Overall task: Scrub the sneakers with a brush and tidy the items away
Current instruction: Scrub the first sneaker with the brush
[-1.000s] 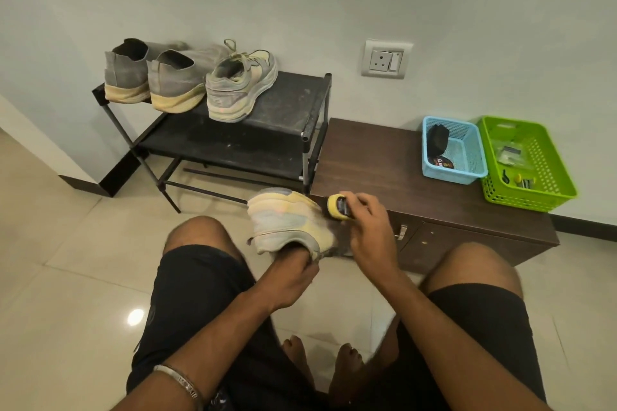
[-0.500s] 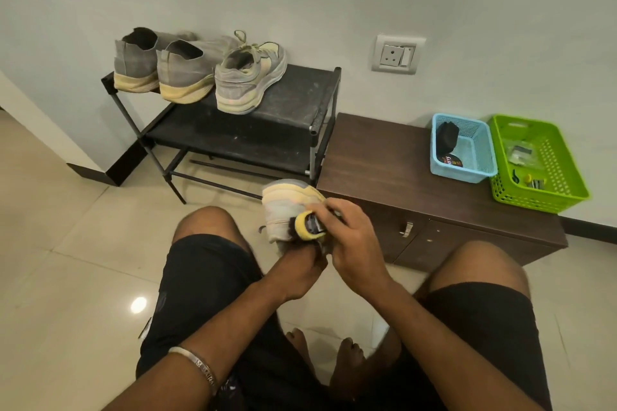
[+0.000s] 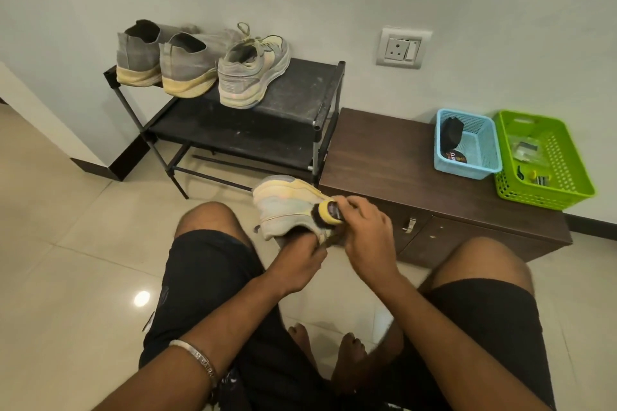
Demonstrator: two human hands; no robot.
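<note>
Scrubbing a pale grey-and-yellow sneaker point(image 3: 283, 206), held up between the knees and in front of the low brown cabinet point(image 3: 400, 160). Gripping it from below with the left hand point(image 3: 297, 263), fingers tucked into or under the collar, exactly how being hidden. Clamping the right hand point(image 3: 364, 230) round a small yellow-bodied brush point(image 3: 325, 213), dark bristles pressing against the side of the sneaker near its sole. Judging the task as partway: this sneaker under the brush now, three others waiting on the top shelf of the black shoe rack point(image 3: 293, 93), namely a matching pale one point(image 3: 253, 73) and a grey pair point(image 3: 167, 59) with yellowed soles; whether any of those are already scrubbed being impossible to tell. Tidying not yet begun: a blue basket point(image 3: 480, 163) and a green basket point(image 3: 567, 190) sitting side by side on the cabinet top, each holding small items, likely where the brush belongs. Looking worn and dull, the held sneaker showing layered pastel sole bands and a greyish upper.
</note>
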